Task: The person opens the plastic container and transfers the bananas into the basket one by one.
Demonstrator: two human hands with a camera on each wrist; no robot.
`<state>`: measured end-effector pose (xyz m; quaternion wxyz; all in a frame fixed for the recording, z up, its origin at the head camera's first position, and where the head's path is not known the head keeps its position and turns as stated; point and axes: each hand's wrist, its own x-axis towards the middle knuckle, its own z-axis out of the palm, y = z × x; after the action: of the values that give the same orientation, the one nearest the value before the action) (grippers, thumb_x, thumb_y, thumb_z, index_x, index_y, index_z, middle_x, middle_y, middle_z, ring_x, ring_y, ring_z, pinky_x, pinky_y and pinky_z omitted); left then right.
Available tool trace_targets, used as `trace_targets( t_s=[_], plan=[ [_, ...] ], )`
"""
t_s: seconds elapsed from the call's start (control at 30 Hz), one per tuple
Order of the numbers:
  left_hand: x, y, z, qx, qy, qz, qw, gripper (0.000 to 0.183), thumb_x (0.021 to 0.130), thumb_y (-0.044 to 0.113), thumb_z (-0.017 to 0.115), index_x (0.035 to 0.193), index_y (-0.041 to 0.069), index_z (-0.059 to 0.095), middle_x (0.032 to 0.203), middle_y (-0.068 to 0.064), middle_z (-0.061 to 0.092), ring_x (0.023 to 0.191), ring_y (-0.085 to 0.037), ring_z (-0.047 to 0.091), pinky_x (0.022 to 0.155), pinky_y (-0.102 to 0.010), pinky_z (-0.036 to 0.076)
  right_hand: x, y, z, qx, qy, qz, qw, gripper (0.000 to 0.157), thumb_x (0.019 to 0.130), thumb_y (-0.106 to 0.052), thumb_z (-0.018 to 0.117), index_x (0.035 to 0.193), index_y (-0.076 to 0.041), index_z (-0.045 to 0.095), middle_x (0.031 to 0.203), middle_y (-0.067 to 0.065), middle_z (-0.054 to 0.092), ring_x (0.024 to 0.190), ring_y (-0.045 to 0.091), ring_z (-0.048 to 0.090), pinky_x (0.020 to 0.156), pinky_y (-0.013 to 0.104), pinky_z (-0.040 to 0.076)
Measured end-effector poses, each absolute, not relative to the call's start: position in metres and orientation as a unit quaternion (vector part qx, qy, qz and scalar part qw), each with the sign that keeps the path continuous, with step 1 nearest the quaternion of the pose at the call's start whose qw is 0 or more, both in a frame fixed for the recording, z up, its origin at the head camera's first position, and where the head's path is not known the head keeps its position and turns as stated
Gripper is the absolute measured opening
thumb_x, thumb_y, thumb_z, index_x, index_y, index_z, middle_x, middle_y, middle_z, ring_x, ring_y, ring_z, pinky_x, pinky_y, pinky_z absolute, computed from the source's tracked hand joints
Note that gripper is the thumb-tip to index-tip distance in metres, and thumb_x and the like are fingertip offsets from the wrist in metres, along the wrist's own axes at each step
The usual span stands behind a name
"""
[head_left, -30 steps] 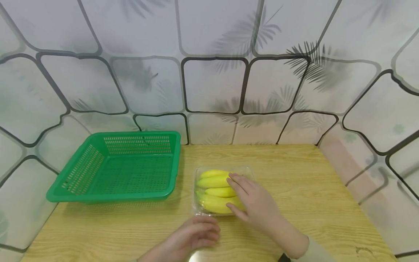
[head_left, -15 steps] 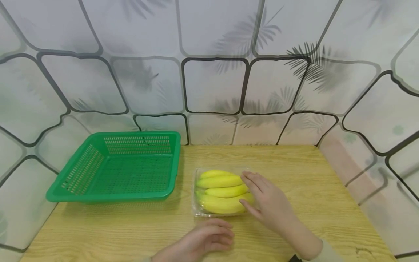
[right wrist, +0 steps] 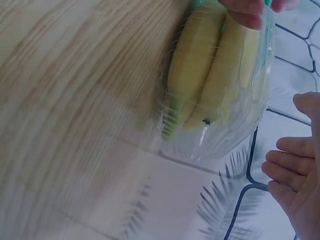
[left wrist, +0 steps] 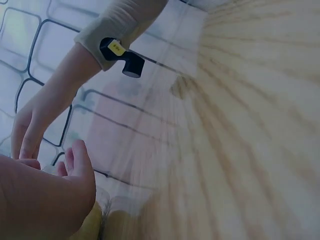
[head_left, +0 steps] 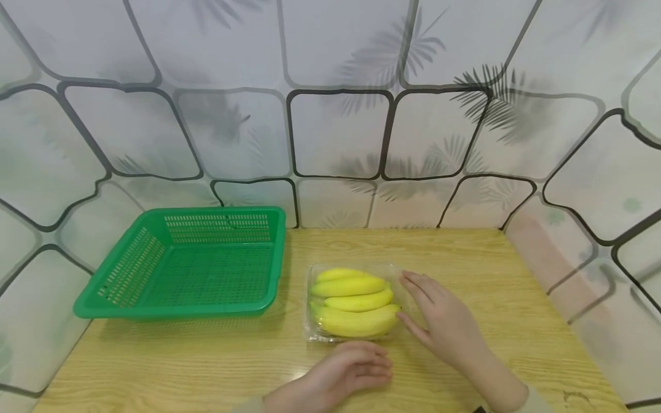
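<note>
Head view is showing four yellow bananas point(head_left: 356, 301) lying side by side in a clear plastic box point(head_left: 316, 336), just right of lower centre in the frame. Their curves are nesting loosely together, and the box's walls are probably stopping them from rolling across the wooden tabletop point(head_left: 465, 252). At lower centre, the left hand point(head_left: 348, 376) is hovering beside the box's near edge, its fingers loosely bent and gripping nothing; whether it is touching the plastic, I cannot tell. Further right, the right hand point(head_left: 446, 321) is lining up with the box's right end, its fingers fairly straight and also gripping nothing; the right wrist view is showing a gap there. Spread like this, the hands are seemingly better placed for steadying the box than for picking out fruit. At the frame's left, a green perforated basket point(head_left: 175, 312) is sitting near the patterned wall point(head_left: 335, 137), its mouth facing up, apparently leaving the tabletop in front of it free for the arms.
</note>
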<state>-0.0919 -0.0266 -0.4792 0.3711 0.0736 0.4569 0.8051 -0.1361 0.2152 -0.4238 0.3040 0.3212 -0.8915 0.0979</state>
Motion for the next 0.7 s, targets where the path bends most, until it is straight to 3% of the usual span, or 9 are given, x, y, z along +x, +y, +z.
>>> trace_targets(
  t_s=[0.27, 0.53, 0.63, 0.7],
  plan=[
    [-0.090, -0.008, -0.480, 0.032, 0.452, 0.817, 0.357, 0.055, 0.108, 0.019, 0.052, 0.147, -0.018, 0.045, 0.143, -0.031, 0.062, 0.135, -0.036, 0.063, 0.120, -0.050, 0.048, -0.136, 0.223, -0.426, 0.323, -0.891, 0.103, 0.302, 0.075, 0.112, -0.059, 0.031, 0.137, 0.004, 0.064, 0.137, 0.019, 0.069, 0.117, 0.039, 0.071, 0.099, 0.055, 0.060],
    [-0.093, -0.001, -0.473, 0.015, 0.435, 0.824, 0.364, 0.065, 0.112, 0.027, 0.046, 0.154, -0.021, 0.033, 0.157, -0.038, 0.045, 0.149, -0.049, 0.045, 0.127, -0.057, 0.037, -0.138, 0.230, -0.429, 0.333, -0.892, 0.109, 0.286, 0.074, 0.113, -0.058, 0.032, 0.138, 0.003, 0.064, 0.140, 0.017, 0.068, 0.120, 0.037, 0.070, 0.102, 0.054, 0.058],
    [-0.092, 0.002, -0.473, 0.012, 0.420, 0.832, 0.363, 0.067, 0.114, 0.030, 0.042, 0.155, -0.021, 0.030, 0.159, -0.039, 0.042, 0.151, -0.049, 0.042, 0.128, -0.056, 0.034, -0.137, 0.234, -0.430, 0.343, -0.890, 0.108, 0.280, 0.072, 0.113, -0.057, 0.034, 0.139, 0.002, 0.064, 0.141, 0.016, 0.068, 0.122, 0.035, 0.070, 0.113, 0.043, 0.052],
    [-0.091, 0.006, -0.475, 0.010, 0.415, 0.836, 0.358, 0.068, 0.114, 0.031, 0.040, 0.156, -0.022, 0.028, 0.159, -0.040, 0.040, 0.152, -0.050, 0.041, 0.129, -0.057, 0.033, -0.138, 0.236, -0.432, 0.351, -0.888, 0.109, 0.275, 0.071, 0.112, -0.057, 0.036, 0.140, 0.002, 0.064, 0.143, 0.015, 0.067, 0.123, 0.034, 0.069, 0.125, 0.031, 0.039]
  ],
)
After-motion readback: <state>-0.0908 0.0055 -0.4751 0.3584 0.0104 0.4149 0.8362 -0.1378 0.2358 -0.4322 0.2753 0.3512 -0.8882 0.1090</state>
